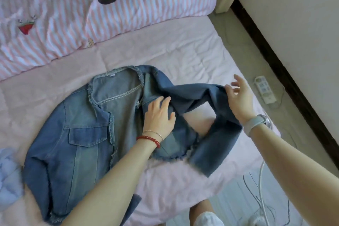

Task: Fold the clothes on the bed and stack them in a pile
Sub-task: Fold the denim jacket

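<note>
Two bare hands work one garment, a denim jacket (88,121) spread front-up across the middle of the frame on the pink sheet (183,57) of the bed. Nearest, at the lower left edge, a pale blue garment (9,174) lies bunched and not yet folded. Above it the jacket's one side lies flat, its pocket flap showing. At centre the left hand (159,115) rests flat, fingers spread, pressing the jacket's front panel down near the opening. To the right the right hand (238,95) pinches the edge of the sleeve (211,124) between thumb and fingers, the other fingers loosely splayed, and holds it lifted off the sheet so that the sleeve arches and hangs down towards the lower right.

My judgement: the step in hand is folding this sleeve in over the body. The next move calls for carrying it leftward across the chest while the left hand pins the panel, then smoothing it flat.

Farther off, a striped quilt (73,14) fills the upper left; a power strip (265,90) lies on the floor at right.
</note>
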Motion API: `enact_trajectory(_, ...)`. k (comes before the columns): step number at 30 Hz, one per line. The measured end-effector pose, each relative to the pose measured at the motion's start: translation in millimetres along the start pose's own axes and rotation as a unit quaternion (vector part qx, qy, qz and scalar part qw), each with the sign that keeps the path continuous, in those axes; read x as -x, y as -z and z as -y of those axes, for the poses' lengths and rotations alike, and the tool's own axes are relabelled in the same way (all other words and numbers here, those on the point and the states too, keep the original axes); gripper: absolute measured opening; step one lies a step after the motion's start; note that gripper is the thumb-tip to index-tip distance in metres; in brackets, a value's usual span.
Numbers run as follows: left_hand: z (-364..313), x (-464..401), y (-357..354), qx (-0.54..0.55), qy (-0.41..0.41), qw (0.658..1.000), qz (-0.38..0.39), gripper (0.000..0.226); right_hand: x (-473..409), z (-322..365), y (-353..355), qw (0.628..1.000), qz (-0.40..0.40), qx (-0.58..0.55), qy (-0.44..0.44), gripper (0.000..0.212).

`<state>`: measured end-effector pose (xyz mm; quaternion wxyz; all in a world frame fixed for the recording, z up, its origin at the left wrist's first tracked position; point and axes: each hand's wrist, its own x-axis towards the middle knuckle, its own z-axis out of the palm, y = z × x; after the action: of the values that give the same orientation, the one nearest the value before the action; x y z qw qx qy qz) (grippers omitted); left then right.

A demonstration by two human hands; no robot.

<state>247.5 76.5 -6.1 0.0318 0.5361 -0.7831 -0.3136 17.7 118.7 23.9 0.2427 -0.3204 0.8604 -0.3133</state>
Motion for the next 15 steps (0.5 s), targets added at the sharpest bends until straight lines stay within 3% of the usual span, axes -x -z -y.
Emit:
enact_trajectory(4, -28, -53, -10, -0.084, 0.005, 0.995, 0.05, 0.06, 12, -37, -22, 0.984, 0.132, 0.118, -0.036, 0.078)
enact_trajectory(6, -36, -76, -19, -0.125, -0.002, 0.99, 0.067, 0.063, 24, -64, -31, 0.97, 0.165, 0.168, -0.063, 0.081)
enact_trajectory(10, -42, -113, -29, -0.219, -0.036, 0.973, 0.068, 0.057, 4, -104, -24, 0.974, 0.116, 0.166, -0.104, 0.046)
enact_trajectory(13, -50, -132, -26, -0.156, -0.032, 0.982, 0.097, 0.023, -26, -115, -1, 0.979, 0.119, 0.131, -0.102, 0.022)
enact_trajectory(15, -55, -139, -21, -0.112, -0.039, 0.99, 0.071, 0.018, -45, -113, 22, 0.981, 0.142, 0.087, -0.103, 0.019)
